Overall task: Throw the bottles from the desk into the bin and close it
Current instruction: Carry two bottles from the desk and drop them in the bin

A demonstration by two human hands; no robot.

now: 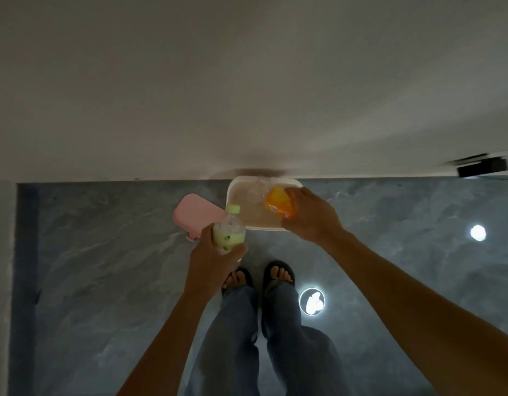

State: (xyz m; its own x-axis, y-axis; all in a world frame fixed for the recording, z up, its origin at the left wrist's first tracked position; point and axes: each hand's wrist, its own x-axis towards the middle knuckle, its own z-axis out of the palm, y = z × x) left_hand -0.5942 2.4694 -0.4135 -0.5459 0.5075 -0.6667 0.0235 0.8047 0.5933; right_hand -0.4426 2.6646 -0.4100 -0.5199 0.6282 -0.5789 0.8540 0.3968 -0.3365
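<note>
A white bin (233, 195) stands open on the floor against the wall, straight ahead of my feet. Its pink lid (194, 215) lies on the floor to its left. My right hand (310, 215) grips a clear bottle with an orange label (278, 204) and holds it over the bin's opening, the bottle's clear end blurred inside the rim. My left hand (210, 258) holds a clear bottle with a pale green cap and green label (228, 234) upright, just in front of the bin's left corner.
The floor is glossy grey marble (104, 267) with bright lamp reflections (312, 300) to the right. A white wall (247, 81) rises behind the bin. A dark object (482, 167) sits at the wall's foot, far right. My sandalled feet (258, 277) stand close to the bin.
</note>
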